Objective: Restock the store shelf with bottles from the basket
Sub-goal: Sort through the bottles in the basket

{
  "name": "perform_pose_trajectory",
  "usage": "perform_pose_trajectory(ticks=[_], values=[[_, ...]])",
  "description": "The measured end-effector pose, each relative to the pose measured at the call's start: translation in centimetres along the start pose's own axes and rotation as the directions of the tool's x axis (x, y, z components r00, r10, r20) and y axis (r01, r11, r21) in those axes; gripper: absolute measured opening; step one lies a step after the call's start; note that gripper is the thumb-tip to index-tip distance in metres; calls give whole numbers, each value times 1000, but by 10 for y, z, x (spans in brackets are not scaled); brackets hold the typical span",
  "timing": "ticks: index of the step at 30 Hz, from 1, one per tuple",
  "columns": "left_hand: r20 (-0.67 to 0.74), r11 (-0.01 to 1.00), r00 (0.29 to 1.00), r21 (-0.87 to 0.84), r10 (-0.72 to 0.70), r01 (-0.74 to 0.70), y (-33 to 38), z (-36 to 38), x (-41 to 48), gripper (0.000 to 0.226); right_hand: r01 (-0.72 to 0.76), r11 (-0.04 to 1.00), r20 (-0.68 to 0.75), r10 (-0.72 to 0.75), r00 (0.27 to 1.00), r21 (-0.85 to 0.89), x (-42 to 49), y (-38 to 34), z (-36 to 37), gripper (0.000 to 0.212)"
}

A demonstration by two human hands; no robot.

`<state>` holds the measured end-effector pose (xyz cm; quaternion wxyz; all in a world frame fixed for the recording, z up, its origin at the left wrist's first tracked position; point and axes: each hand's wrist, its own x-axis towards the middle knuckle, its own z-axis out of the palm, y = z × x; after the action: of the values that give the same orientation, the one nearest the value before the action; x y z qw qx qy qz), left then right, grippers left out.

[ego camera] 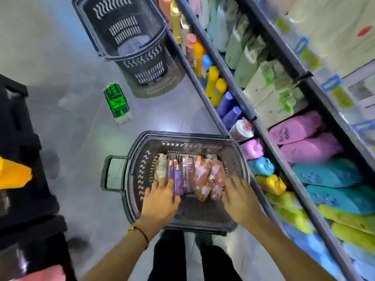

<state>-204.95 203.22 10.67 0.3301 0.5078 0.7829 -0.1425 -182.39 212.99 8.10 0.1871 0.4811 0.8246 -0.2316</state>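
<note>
The bottles (178,179) lie on their sides in a tight row across the far half of the basket (134,159), slim purple ones to the left and pink wrapped packs (211,177) to the right. The basket sits on the floor just beside the bottom shelf (251,118).

Your main risk is a poor grab. The purple bottles are thin, smooth-looking and pressed against each other, so if you pinch one by its near end it may slip or drag its neighbour up with it. The packs look film-wrapped, and film can slide or tear under the fingertips, so take them round the body. Lifting from both sides at once could also leave the middle bottles rolling into the gap. On the shelf a white and pink bottle (241,129) at the front edge looks tipped, so a loaded hand brushing past it could knock it off.

Your left hand (161,199) is palm down over the near ends of the purple bottles, its fingers (160,182) straight and spread, touching the leftmost items and gripping nothing. Your right hand (240,196) is blurred. It is palm down at the near ends of the packs with fingers splayed and nothing in it, and I cannot tell whether it touches them. Both forearms slope down into the basket from above.
</note>
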Motion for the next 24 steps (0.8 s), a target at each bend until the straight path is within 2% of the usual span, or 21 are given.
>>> perform_pose_trajectory(ticks=[5,9,13,21,24], values=[[82,999,996,-7,33,-32,-15,70,72,55,-58,998,-60,60,996,33,46,1,62,44],[150,997,987,-70,56,-46,-17,120,127,58,-89,996,-55,90,994,21,81,8,114,55],[203,974,977,-227,59,-11,0,166,187,64,-149,989,-7,150,989,23,114,16,146,60],[199,856,979,-502,-29,128,62,248,283,86,-214,975,-16,215,977,54,154,32,185,58],[128,830,988,-539,-86,142,69,267,303,74,-207,978,9,206,978,33,169,29,198,59]])
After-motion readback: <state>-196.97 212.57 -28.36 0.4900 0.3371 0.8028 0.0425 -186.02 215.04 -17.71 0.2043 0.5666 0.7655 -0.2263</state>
